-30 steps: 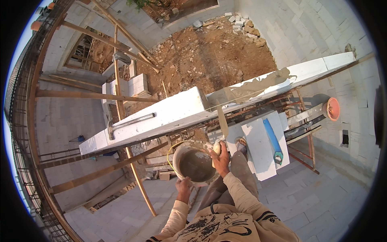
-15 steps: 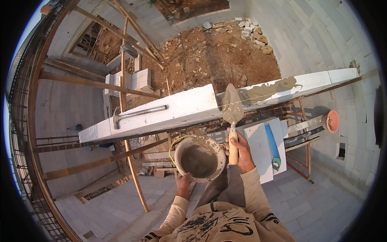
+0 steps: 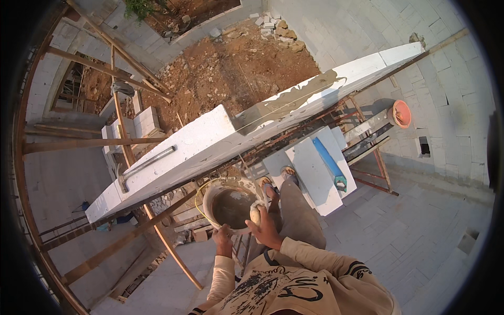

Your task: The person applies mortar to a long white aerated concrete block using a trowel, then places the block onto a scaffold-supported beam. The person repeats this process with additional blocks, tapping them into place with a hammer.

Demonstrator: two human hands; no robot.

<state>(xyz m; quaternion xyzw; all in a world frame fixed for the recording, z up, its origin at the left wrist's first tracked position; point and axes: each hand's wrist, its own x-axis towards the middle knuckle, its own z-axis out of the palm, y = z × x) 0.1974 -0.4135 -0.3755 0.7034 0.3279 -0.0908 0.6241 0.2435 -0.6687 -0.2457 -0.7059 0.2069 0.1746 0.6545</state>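
Observation:
My left hand (image 3: pixel 223 239) is closed on the near rim of a mortar-crusted bucket (image 3: pixel 208 198). Wet grey mortar (image 3: pixel 231 208) lies inside it, and a thin yellow handle curves along its left side. At the bucket's right edge my right hand (image 3: pixel 268 231) grips the pale wooden handle of a trowel (image 3: pixel 255 215); the blade is mostly hidden, down at the bucket. Beyond stands a wall of white blocks (image 3: pixel 197 137), with a wet mortar bed (image 3: pixel 294 100) spread on its lower course. A string runs over that mortar. A hammer (image 3: pixel 151 161) rests on the raised block at left.
White slabs (image 3: pixel 310 181) lie on the scaffold to my right, carrying a blue handsaw (image 3: pixel 329 161). Farther right is an orange bucket (image 3: pixel 402 114). Wooden poles (image 3: pixel 94 142) cross at left. Rubble and red soil (image 3: pixel 210 79) cover the ground past the wall. My sandalled feet (image 3: pixel 268 188) show below.
My right hand has brought the trowel from upright beside the wall down and left to the bucket. The view has turned and shifted right, and my feet have come into sight.

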